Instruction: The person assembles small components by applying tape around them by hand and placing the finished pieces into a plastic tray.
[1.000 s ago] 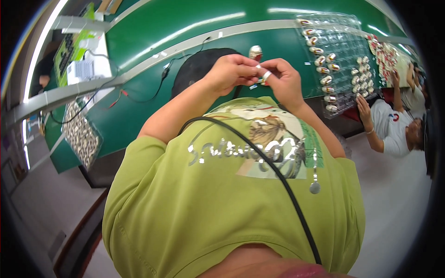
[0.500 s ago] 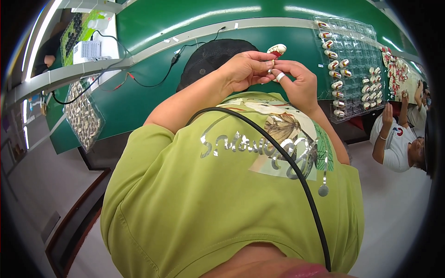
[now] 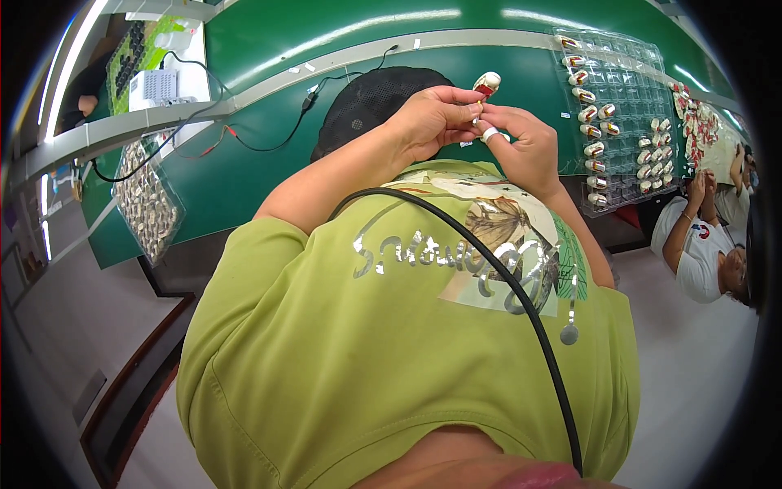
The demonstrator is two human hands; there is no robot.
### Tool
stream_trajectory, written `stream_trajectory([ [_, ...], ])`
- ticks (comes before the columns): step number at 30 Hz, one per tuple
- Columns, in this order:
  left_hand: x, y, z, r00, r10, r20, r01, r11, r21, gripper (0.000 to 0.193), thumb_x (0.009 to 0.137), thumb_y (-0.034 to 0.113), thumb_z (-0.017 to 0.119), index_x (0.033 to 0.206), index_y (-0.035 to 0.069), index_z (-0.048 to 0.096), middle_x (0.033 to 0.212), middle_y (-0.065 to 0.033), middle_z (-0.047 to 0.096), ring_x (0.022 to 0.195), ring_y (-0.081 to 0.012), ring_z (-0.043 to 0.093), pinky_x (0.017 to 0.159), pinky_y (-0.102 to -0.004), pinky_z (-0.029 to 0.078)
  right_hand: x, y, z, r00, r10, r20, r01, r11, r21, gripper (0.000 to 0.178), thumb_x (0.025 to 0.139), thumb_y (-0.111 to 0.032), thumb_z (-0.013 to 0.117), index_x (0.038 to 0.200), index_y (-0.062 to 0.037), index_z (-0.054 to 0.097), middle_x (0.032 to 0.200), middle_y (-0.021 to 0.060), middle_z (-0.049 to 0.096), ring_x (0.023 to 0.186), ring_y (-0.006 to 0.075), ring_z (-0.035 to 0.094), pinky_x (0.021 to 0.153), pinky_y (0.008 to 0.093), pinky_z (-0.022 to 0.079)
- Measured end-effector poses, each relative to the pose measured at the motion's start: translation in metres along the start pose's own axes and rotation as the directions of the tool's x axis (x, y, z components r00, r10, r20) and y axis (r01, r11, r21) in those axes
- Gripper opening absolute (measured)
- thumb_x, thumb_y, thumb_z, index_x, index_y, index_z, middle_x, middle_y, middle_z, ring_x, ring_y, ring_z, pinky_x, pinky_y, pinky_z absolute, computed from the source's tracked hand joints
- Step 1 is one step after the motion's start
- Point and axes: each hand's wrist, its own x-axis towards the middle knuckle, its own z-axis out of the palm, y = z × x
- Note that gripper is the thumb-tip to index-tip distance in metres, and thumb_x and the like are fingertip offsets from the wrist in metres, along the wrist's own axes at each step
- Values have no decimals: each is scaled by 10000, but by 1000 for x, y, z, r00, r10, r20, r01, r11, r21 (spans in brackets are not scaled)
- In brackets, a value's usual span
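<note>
Pinching the near end of a small white-and-red part [image 3: 489,81] w/ the L hand [image 3: 440,122], over the green table [image 3: 525,73]. R hand [image 3: 523,140], white wrap [image 3: 490,134] on its thumb, meets those fingertips; can't tell its exact grip tbh. Clear plastic tray [image 3: 626,75] w/ similar pcs [image 3: 609,129] on the right.

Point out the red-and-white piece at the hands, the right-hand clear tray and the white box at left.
Red-and-white piece [image 3: 488,83]: head view, around its middle.
Clear tray [image 3: 621,81]: head view, on bare compartments.
White box [image 3: 152,89]: head view, on its body.
</note>
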Motion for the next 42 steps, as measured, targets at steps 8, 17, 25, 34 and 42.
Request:
stream_trajectory([
  [8,1,0,-1,1000,-3,15,2,1000,7,226,869,47,628,1084,-12,589,932,-110,658,766,-159,658,663,-253,560,5,-2,-3,993,110,39,-114,988,106,97,748,-31,638,817,-21,706,889,117,702,801,214,678,717,305,544],
  [17,-3,3,2,999,12,30,-10,999,-49,236,873,52,625,1095,-8,573,948,-109,653,777,-162,658,678,-255,563,3,-4,-6,999,25,22,-27,995,97,104,741,-33,652,832,-10,697,904,108,698,818,210,671,711,298,545],
  [25,3,-3,6,999,48,-20,-49,997,-52,204,882,55,613,1075,18,559,982,-99,649,831,-165,653,740,-272,560,5,-4,8,937,-326,-123,265,896,-356,54,672,-43,653,689,-55,603,802,82,676,717,261,650,638,338,524],
  [34,2,-2,-2,999,-17,-51,13,997,-82,208,892,83,609,1072,18,529,948,-122,648,858,-198,668,704,-280,573,18,25,-40,937,327,-120,-326,703,-632,85,696,-83,677,692,-72,593,706,77,601,630,254,603,567,344,483],
  [42,2,1,3,995,-74,-66,83,986,147,247,879,142,641,1084,43,547,953,-109,639,768,-156,639,694,-272,537,9,11,-5,969,-246,-10,238,949,-208,158,726,-17,666,878,-53,644,841,83,596,732,276,586,628,352,483],
])
